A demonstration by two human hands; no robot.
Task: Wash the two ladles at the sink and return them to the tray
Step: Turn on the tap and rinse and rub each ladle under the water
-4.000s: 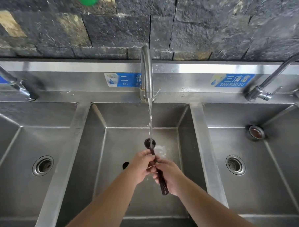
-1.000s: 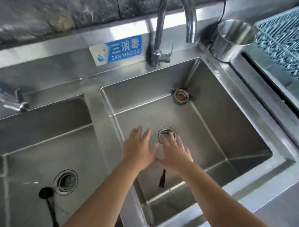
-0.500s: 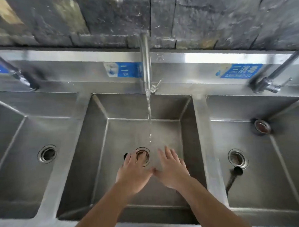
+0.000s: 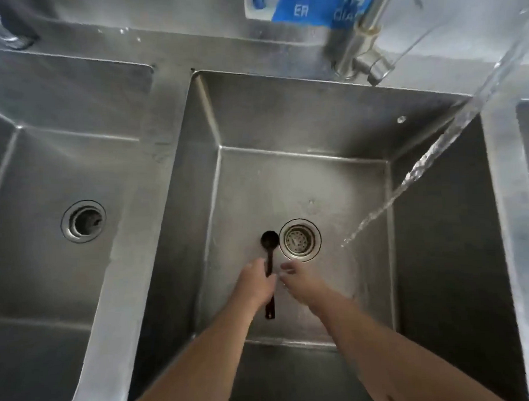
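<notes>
A black ladle lies on the bottom of the middle sink basin, its small round bowl just left of the drain strainer and its handle pointing toward me. My left hand is over the middle of the handle with fingers and thumb curled around it. Just to its right, my right hand hovers above the basin floor with fingers apart, holding nothing. Only this one ladle is in view, and no tray shows.
Water streams diagonally from the faucet into the right part of the middle basin. A second basin with its own drain lies to the left. A blue label is on the back splash.
The view has dropped closer over the middle basin. Both hands were spread above the drain; now my left hand has closed on the ladle's handle, and the right stays open beside it.
</notes>
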